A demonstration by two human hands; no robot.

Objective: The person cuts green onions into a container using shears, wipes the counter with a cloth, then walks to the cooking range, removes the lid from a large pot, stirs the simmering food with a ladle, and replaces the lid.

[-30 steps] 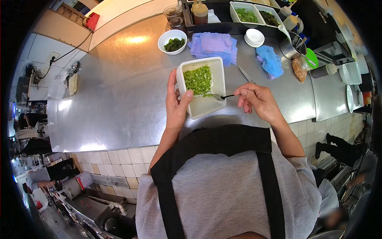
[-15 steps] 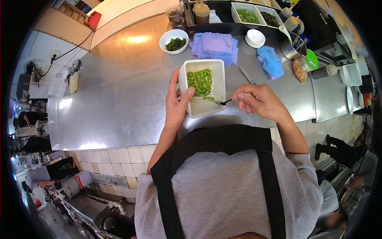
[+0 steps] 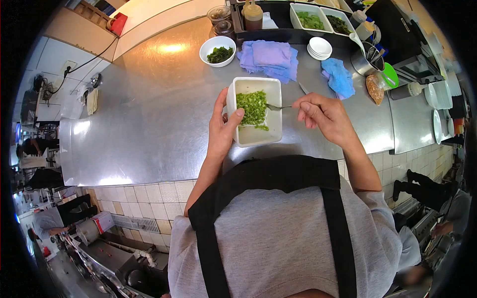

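Note:
My left hand (image 3: pixel 223 124) grips the left wall of a white rectangular container (image 3: pixel 261 137), its thumb over the rim. Chopped green onion (image 3: pixel 252 107) lies in the container, heaped toward its left side, with a few bits scattered lower down. In my right hand (image 3: pixel 323 115) is the handle of a small metal spoon (image 3: pixel 280 107), pinched between thumb and fingers. The spoon's tip touches the right side of the green onion, and its bowl is partly hidden there.
A white bowl of dark greens (image 3: pixel 218 54), folded purple cloths (image 3: pixel 268 57), stacked small white dishes (image 3: pixel 319 47), a blue cloth (image 3: pixel 338 78) and a knife (image 3: pixel 303 88) sit beyond the container on the steel counter (image 3: pixel 139 114). Other people are at both sides.
My right hand has moved up and slightly right, taking the spoon from the container's lower right part to the green onion. The container has shifted slightly.

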